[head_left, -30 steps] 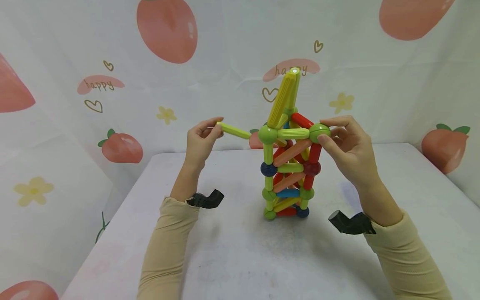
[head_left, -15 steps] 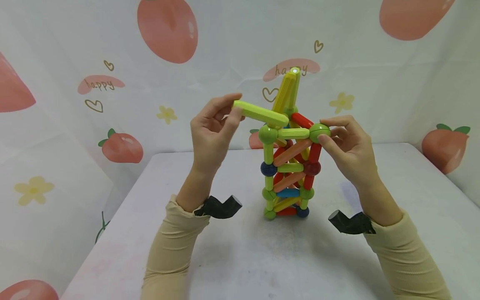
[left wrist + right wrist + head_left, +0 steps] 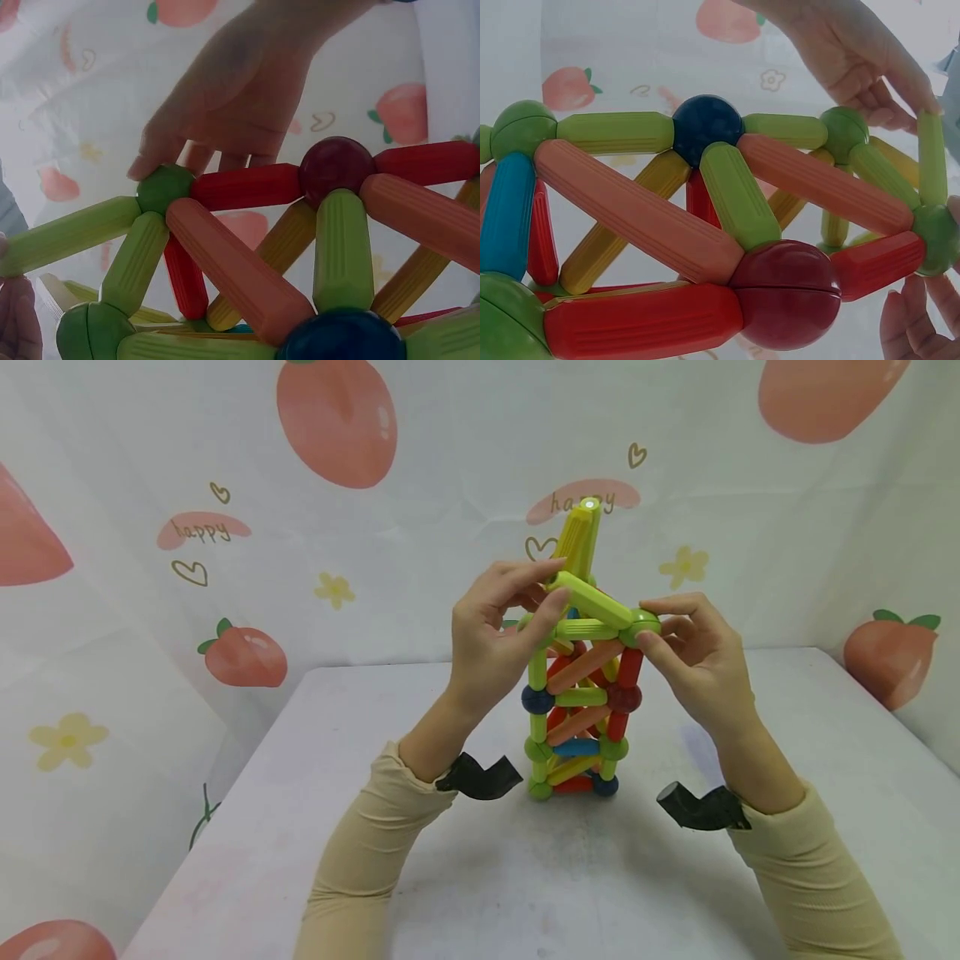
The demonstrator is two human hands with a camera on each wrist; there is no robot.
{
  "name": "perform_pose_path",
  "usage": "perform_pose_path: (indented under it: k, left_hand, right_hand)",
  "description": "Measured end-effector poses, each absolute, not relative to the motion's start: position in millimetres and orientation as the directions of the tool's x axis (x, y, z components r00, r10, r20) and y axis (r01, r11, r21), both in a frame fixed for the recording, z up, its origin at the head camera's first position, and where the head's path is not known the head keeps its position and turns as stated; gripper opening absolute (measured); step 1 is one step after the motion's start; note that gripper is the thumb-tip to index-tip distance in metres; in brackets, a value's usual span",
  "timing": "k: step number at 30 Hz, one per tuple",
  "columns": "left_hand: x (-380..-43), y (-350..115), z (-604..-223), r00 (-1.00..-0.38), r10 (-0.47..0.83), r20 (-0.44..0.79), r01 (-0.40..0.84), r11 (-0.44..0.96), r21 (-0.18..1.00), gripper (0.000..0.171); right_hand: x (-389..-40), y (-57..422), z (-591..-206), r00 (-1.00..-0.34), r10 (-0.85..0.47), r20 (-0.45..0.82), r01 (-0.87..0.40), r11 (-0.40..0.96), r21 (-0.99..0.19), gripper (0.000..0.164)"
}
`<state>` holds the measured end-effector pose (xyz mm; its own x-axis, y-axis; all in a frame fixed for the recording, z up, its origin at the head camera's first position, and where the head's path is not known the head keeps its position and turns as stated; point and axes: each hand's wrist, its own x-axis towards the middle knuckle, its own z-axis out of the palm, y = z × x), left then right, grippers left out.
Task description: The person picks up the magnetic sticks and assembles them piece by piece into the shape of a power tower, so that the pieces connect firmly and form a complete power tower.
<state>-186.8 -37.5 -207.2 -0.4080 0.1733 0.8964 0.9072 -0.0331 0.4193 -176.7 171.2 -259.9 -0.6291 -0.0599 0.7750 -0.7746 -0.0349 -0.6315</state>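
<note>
A tall tower of coloured rods and balls (image 3: 581,697) stands on the table. My left hand (image 3: 495,639) pinches one end of a light green rod (image 3: 595,599); its other end meets the green ball (image 3: 643,625) at the tower's upper right corner. That ball is held between the thumb and fingers of my right hand (image 3: 701,660). In the right wrist view the green rod (image 3: 931,157) rises from the ball (image 3: 937,238) toward my left fingers. Two yellow-green rods (image 3: 577,539) lean together above the top, partly behind my left hand.
The white table (image 3: 375,735) spreads around the tower's foot. A pale cloth with fruit prints (image 3: 465,460) hangs behind it. Black wrist cameras (image 3: 480,777) sit on both forearms.
My left hand has brought the light green rod in from the left, over the tower's top, until its far end reached the right ball. My right hand has stayed on that ball.
</note>
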Motion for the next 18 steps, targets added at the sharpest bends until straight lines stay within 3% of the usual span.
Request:
perform_pose_path:
  k: [7,18]
  left_hand:
    - [-186,-33,-208,-0.418,0.135,0.898,0.904,-0.032,0.426,0.029]
    - [-184,-30,-204,-0.425,0.119,0.897,0.902,-0.026,0.431,0.027]
  right_hand:
    - [-177,173,-259,-0.612,-0.076,0.787,-0.790,0.015,-0.613,0.028]
    - [-178,163,-242,-0.562,-0.141,0.815,-0.817,0.244,-0.522,0.025]
